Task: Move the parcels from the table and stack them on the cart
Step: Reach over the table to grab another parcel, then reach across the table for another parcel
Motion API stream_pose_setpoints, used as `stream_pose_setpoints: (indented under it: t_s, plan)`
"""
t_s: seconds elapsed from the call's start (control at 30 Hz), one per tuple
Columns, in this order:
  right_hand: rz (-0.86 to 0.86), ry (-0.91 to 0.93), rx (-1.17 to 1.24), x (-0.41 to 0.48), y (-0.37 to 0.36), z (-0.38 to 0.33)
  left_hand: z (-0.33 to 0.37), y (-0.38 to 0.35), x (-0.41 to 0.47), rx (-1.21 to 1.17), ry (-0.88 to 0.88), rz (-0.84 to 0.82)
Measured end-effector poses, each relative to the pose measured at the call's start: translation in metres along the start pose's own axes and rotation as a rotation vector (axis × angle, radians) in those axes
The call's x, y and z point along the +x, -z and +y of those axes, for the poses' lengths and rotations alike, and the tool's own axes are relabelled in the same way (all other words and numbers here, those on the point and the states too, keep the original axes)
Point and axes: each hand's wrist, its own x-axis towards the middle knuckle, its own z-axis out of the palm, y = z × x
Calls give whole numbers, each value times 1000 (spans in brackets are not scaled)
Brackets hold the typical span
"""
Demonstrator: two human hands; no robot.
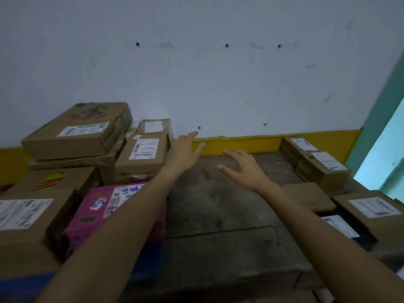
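- Table [218, 204]: worn wood, set against the wall; the middle strip is left bare.
- Left parcels [72, 132]: brown cartons piled flat, not yet moved.
- Right parcels [323, 165]: small labelled boxes, ranged along the edge.
- Pink parcel [102, 206]: laid at the front, partly hidden by the left forearm.
- Left hand [185, 149], right hand [242, 169]: fingers spread, nothing held, extended over the bare strip; a reach for a rear parcel is judged likely. No cart is seen.
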Motion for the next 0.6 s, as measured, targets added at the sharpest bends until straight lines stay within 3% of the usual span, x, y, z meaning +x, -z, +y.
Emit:
stream_pose_setpoints:
  t_s: [0.3, 0.6]
  plan:
    - [16, -65, -49, -30, 7, 72, 52, -88, -8, -130, 49, 12]
    - [48, -292, 59, -81, 24, 175, 89, -202, -22, -173, 100, -223]
